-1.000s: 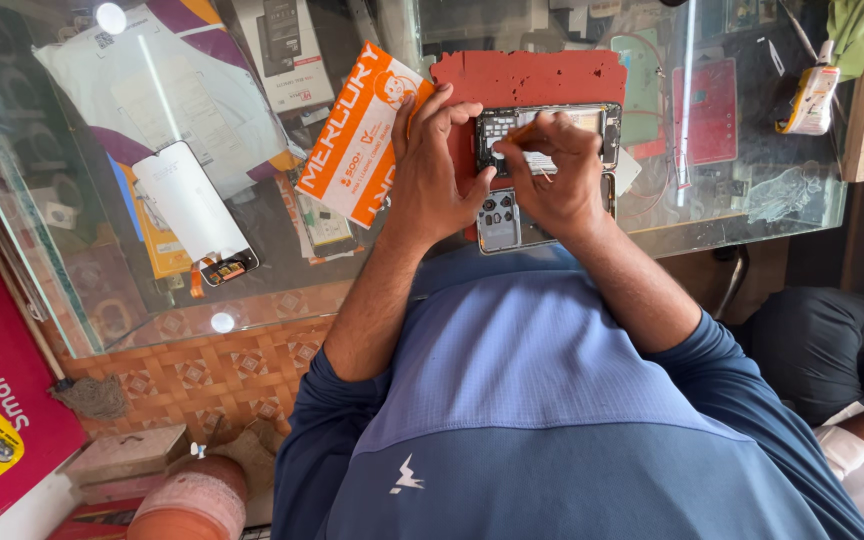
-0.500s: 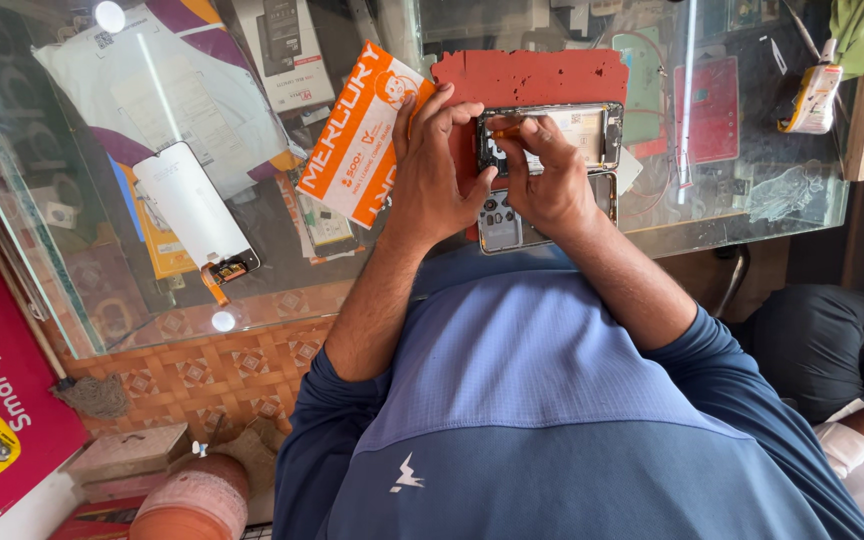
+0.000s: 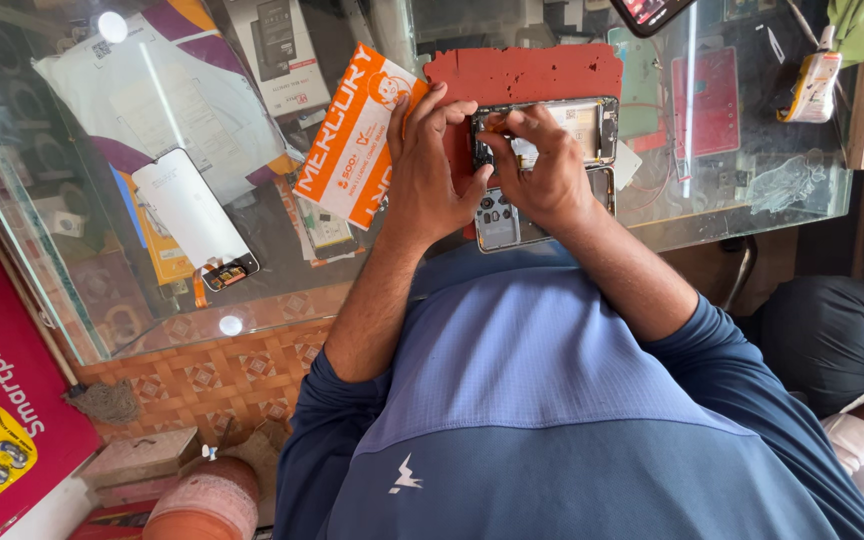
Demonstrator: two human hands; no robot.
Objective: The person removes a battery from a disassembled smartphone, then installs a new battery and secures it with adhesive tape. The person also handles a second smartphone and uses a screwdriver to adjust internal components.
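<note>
On the glass counter top (image 3: 752, 190), close to its near edge, lies an opened smartphone with its back cover off and its inner boards and metal frame exposed (image 3: 577, 125). It rests on a flat red rectangular work mat (image 3: 532, 72), which reaches toward the far edge of the counter. The left hand (image 3: 430, 170) lies flat-curved over the phone's left end, fingers pressed against the frame and the mat, steadying the device rather than wrapping it. The right hand (image 3: 544, 175) covers the phone's middle, with thumb and forefinger pinched together on a small part inside the open body; what exactly is pinched is too small to tell. Just under the right hand, at the near edge of the counter, sits a grey phone back cover with a cluster of camera openings (image 3: 500, 218), touching the opened phone's lower side.

Left of the left hand, an orange and white printed packet (image 3: 352, 140) leans across the glass, its corner touching the hand's knuckles. Further left, near the left edge, a white phone display panel with a dark flex tail (image 3: 192, 215) lies tilted. Toward the right edge, a translucent red rectangular sheet (image 3: 707, 100) lies well apart from the hands, and a small white and orange bottle (image 3: 810, 85) stands beside the far right corner.
</note>
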